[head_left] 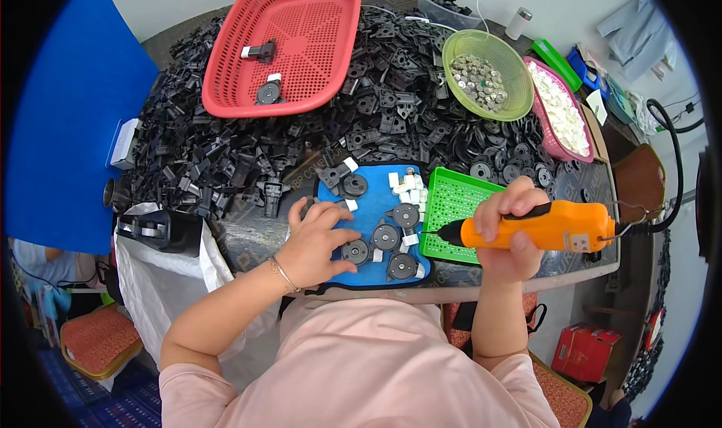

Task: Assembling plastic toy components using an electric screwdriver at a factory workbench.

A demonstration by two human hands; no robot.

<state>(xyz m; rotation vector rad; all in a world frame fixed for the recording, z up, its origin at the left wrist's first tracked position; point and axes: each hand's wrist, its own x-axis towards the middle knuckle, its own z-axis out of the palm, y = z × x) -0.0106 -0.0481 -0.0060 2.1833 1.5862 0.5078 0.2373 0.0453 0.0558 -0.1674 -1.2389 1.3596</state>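
Observation:
My right hand (511, 229) is wrapped round an orange electric screwdriver (564, 225), whose thin bit points left above a green perforated basket (459, 195). Over the blue mat (368, 281), my left hand (320, 240) has its thumb and forefinger at the edge of a black plastic part with a round disc (355, 252); the other fingers are spread. Several similar disc parts (386, 237) lie just right of it, some with white blocks attached. Small white plastic pieces (410, 187) sit at the mat's upper right.
A big heap of black plastic parts (241, 146) covers the table's far side. On it stand a red basket (282, 110) with two assembled parts and a yellow-green basket (451, 82) of small metal pieces. A pink basket (585, 154) holds white pieces. The screwdriver's black cable (681, 180) curves up at right.

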